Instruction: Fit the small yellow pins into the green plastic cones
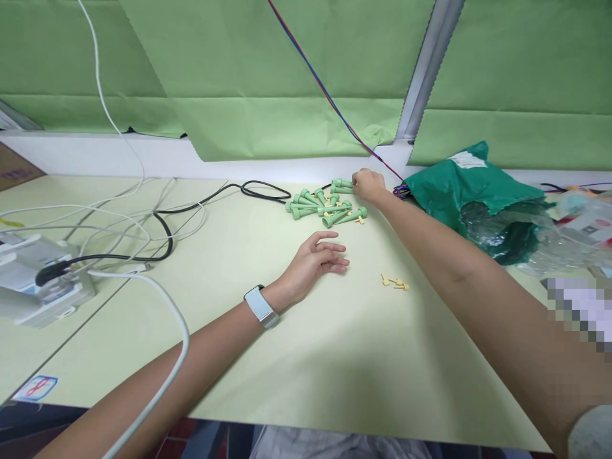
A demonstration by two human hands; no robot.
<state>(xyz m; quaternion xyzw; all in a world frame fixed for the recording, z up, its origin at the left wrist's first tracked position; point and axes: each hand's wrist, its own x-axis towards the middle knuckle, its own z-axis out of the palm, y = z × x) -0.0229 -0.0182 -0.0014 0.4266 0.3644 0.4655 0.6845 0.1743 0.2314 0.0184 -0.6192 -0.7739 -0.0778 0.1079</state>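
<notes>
My left hand (314,260) hovers over or rests lightly on the table, fingers apart, with nothing in it. Beyond it lies a pile of green tapered plastic pieces (306,210), each with a wider capped end. At the right back of this pile, my right hand (369,185) has its fingers curled against the end of a green tapered plastic piece (341,185); the fingertips are partly hidden. Small yellow plastic pieces (394,282) lie in a group on the table below my right forearm. Another yellow piece (359,220) is beside the green pile.
Right of my arm sits a torn green plastic bag (478,185) with clear plastic (549,236). A white cable (165,299) crosses over my left forearm. Black cable (229,189) and a white power device (43,287) occupy the left. Green cloth (296,76) hangs behind.
</notes>
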